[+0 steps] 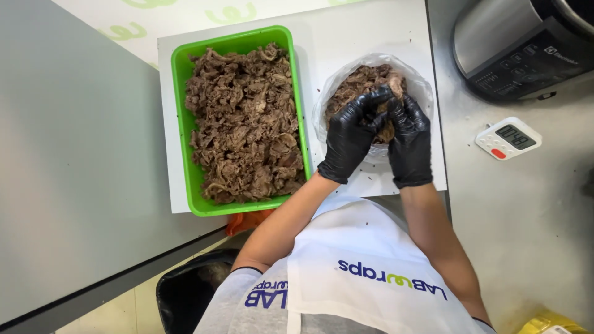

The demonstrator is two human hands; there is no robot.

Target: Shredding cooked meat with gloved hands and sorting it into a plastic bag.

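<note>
A green rectangular tray (179, 93) full of shredded brown cooked meat (244, 120) sits on a white board (346, 37). To its right stands a clear plastic bag (328, 99) holding more of the same meat (359, 80). Both my hands wear black gloves. My left hand (349, 136) and my right hand (408, 139) are pressed together over the bag's opening, fingers curled around a clump of meat between them. The bag's near side is hidden behind my hands.
A small white digital timer (508, 137) with a red button lies on the steel counter at the right. A dark cooker appliance (520, 43) stands at the back right. A grey table surface (74, 167) spreads to the left. A black bin (185, 291) sits below.
</note>
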